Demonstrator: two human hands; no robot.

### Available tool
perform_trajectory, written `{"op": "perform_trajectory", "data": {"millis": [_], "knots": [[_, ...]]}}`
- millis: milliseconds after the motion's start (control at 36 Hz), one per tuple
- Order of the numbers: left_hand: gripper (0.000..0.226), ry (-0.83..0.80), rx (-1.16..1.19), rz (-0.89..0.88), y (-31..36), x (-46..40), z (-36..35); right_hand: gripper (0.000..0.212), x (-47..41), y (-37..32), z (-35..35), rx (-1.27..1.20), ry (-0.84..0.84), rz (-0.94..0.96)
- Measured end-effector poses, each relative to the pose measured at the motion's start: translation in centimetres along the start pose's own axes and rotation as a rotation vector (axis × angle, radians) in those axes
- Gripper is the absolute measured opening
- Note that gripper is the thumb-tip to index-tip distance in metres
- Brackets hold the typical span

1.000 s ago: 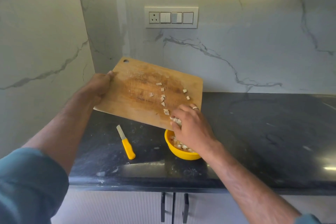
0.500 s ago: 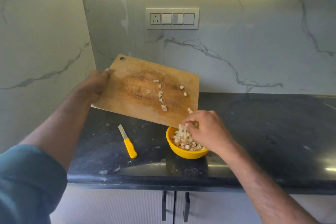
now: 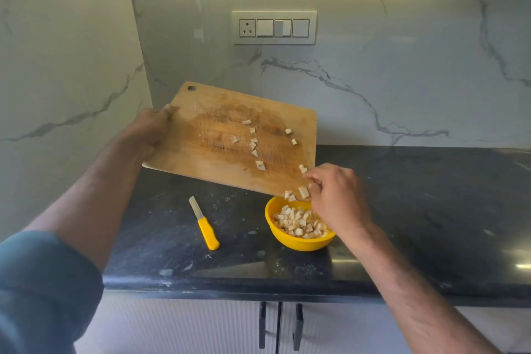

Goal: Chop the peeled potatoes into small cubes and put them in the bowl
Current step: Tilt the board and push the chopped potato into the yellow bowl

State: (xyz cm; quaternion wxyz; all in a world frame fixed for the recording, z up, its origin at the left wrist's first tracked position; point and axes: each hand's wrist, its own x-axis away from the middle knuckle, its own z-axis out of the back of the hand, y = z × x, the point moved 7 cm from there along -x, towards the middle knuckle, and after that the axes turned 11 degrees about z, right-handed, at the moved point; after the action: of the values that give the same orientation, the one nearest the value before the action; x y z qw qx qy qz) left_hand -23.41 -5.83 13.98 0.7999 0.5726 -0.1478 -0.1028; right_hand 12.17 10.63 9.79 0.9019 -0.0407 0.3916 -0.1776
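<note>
The chopping looks done and the transfer is in hand; the left hand (image 3: pixel 149 131) grips the tilted cutting board (image 3: pixel 218 158) by its edge above the counter (image 3: pixel 416 210); the right hand (image 3: pixel 334 195), fingers loosely curled, brushes potato cubes (image 3: pixel 254 145) off the low corner into the yellow bowl (image 3: pixel 298 241); stragglers still cling, so next comes another downward sweep.

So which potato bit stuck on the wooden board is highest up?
The pale potato cube at the top of the middle column on the tilted wooden chopping board sits highest. The other stuck cubes lie below it, toward the yellow bowl.
</note>
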Motion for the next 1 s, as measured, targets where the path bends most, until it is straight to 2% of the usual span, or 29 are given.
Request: {"op": "perform_trajectory", "data": {"millis": [139,278,389,472,528,583,639,694,889,1000], "knots": [[0.057,-0.01,-0.011,-0.014,0.3,0.0,-0.4,0.022,1.4,-2.2,-1.9,0.13,-0.134,0.105],[0.051,-0.02,-0.014,-0.027,0.6,0.3,-1.4,0.022,1.2,-2.6,-1.3,0.109,-0.069,0.121],[0.049,-0.031,-0.026,-0.034,0.7,0.5,-2.1,0.018,1.3,-3.4,-1.8,0.165,-0.168,0.188],[0.053,-0.027,-0.036,-0.025,0.6,0.4,-2.1,0.019,1.8,-2.8,-2.2,0.123,-0.199,0.138],[0.057,-0.024,-0.04,-0.02,0.3,0.2,-2.0,0.017,1.6,-2.0,-1.6,0.059,-0.141,0.101],[0.058,-0.03,-0.044,-0.019,0.1,0.2,-2.1,0.012,0.8,-1.2,-0.4,-0.008,-0.013,0.089],[0.058,-0.033,-0.049,-0.023,-0.1,0.1,-2.3,0.015,-0.6,-0.2,0.8,-0.042,0.098,0.067],[0.059,-0.033,-0.059,-0.032,-0.1,0.1,-2.5,0.02,-2.4,1.2,0.8,-0.045,0.135,0.039],[0.058,-0.046,-0.062,-0.04,0.3,0.0,-3.2,0.031,-8.0,1.7,-2.2,0.039,-0.028,0.156],[0.055,-0.048,-0.059,-0.041,0.3,0.1,-3.2,0.029,-8.9,1.1,-3.8,0.103,-0.122,0.209]]}}
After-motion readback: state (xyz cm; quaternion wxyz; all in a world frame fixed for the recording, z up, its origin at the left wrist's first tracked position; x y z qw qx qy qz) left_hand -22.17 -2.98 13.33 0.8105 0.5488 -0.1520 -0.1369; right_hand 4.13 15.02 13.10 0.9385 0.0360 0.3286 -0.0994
